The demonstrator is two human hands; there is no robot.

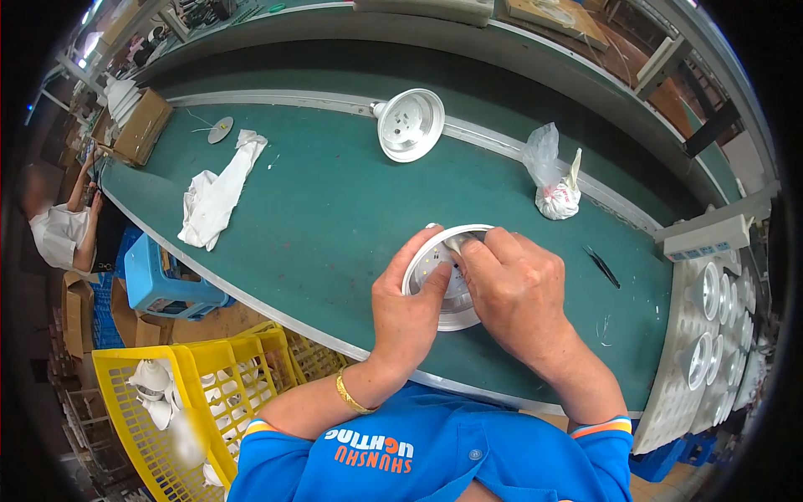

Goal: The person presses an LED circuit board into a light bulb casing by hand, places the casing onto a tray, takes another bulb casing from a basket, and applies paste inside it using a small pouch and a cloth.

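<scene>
A round white lamp housing [458, 318] is between my hands above the green table, its open side facing up toward the camera. My left hand [407, 305] grips its left rim, the thumb reaching over the inner face. Fingers of my right hand [514, 289] are pinched together inside the right part of the housing, around something small and pale that I cannot make out. Part of a board with small dots shows inside. Farther back, a similar white lamp housing [410, 125] lies tilted near the table's back edge.
On the green table [318, 209] lie a white cloth [219, 192], a small disc with wires [220, 130], a plastic bag [557, 197] and black tweezers [602, 268]. Yellow crates [180, 368] stand below left. Trays of lamp cups [694, 360] are at right. Another person [63, 230] is at far left.
</scene>
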